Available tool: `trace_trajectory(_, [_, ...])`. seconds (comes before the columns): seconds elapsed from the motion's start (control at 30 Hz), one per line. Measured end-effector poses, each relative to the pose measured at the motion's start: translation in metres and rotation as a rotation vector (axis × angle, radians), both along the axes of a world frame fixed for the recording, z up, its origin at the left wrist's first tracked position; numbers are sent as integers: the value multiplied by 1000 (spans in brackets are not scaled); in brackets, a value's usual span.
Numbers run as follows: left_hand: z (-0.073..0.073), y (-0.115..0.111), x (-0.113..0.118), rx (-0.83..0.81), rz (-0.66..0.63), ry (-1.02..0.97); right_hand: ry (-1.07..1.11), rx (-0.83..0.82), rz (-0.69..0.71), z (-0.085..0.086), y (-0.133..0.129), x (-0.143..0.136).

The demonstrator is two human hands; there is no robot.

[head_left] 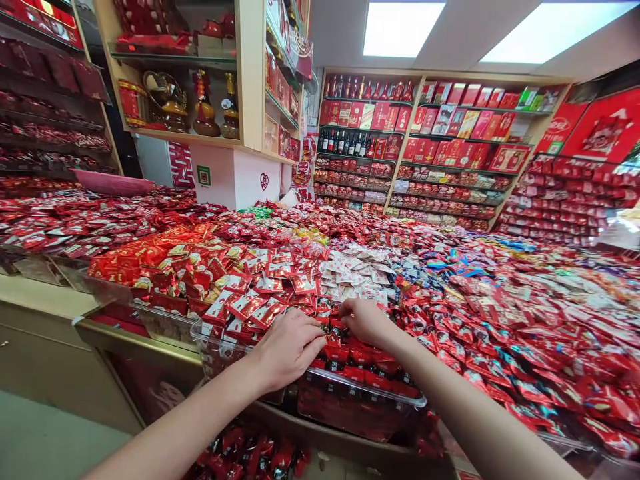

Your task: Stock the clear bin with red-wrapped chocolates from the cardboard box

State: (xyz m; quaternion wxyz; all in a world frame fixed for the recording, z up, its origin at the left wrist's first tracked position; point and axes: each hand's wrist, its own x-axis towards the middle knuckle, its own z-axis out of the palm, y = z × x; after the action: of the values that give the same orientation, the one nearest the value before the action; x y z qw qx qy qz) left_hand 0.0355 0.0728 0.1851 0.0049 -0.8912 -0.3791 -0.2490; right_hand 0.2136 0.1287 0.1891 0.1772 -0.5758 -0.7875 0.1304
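head view: candy-heaped counter (500, 320), red shelves (440, 153)

Head view, down over hands (330, 337)

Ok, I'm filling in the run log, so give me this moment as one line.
left hand: palm down on red candy packets | right hand: fingers among same packets | clear bin: at counter edge | grips: cannot tell

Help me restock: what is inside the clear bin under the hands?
The clear bin holds rows of red wrapped candies. Left hand and right hand cover some; lower layers are hidden.
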Motion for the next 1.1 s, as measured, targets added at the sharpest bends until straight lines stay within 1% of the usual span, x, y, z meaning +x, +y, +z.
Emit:
trace_trajectory(0.1, [-1,0,0,8,-1,-22,-1,2,44,-1,-2,0])
trace_trajectory(0.33, [-1,1,1,3,13,-1,10,-46,179,-3,-5,-1])
trace_trajectory(0.5, [-1,1,1,2,9,4,33,-61,241,-5,-6,0])
trace_trajectory(0.67, [-1,0,0,-2,-9,-9,51,-61,263,-7,-7,2])
trace_trajectory(0.77, [-2,-6,-5,27,-11,-79,58,-35,239,-6,-10,4])
trace_trajectory(0.83, [-2,-13,-11,59,-20,-156,57,-19,213,-6,-11,4])
trace_trajectory(0.9, [-2,-24,-17,101,-74,-220,56,-21,206,-7,-11,3])
trace_trajectory(1.0, [-5,-45,-23,152,-240,-209,60,-37,220,-8,-9,2])
trace_trajectory(1.07, [-14,-59,-22,139,-354,-113,60,-41,224,-4,-10,4])
trace_trajectory(1.1, [-22,-64,-21,112,-395,-44,62,-32,217,1,-12,5])
